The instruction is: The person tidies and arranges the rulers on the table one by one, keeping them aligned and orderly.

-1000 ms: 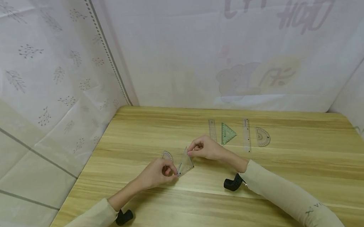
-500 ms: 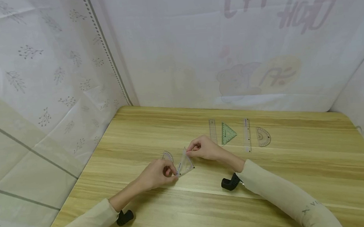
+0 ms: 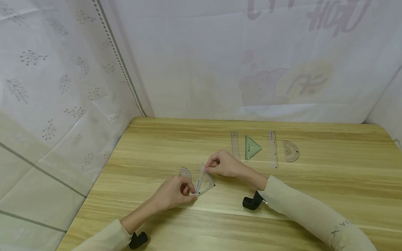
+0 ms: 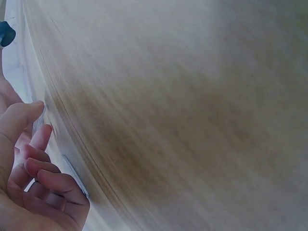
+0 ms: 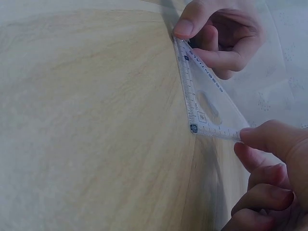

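Note:
A clear set square (image 3: 205, 183) is held at two of its corners, tilted up from the wooden table in the right wrist view. My left hand (image 3: 174, 191) pinches its near-left corner between thumb and forefinger. At the far corner, my right hand (image 3: 225, 163) pinches it the same way. The scale and a cut-out opening show on the set square (image 5: 207, 103) in the right wrist view. Just behind the left fingers lies a small clear protractor (image 3: 185, 173), partly hidden by that hand. In the left wrist view the left hand (image 4: 41, 187) covers most of the set square.
Toward the back right lie a short clear ruler (image 3: 235, 145), a green set square (image 3: 251, 148), a longer clear ruler (image 3: 273, 149) and a second protractor (image 3: 291, 151), side by side. White printed cloth (image 3: 195, 55) hangs behind the wooden table (image 3: 202, 235).
My right hand has shifted slightly left, and the set square has turned a little with it, its far corner moving left. The left hand has hardly moved.

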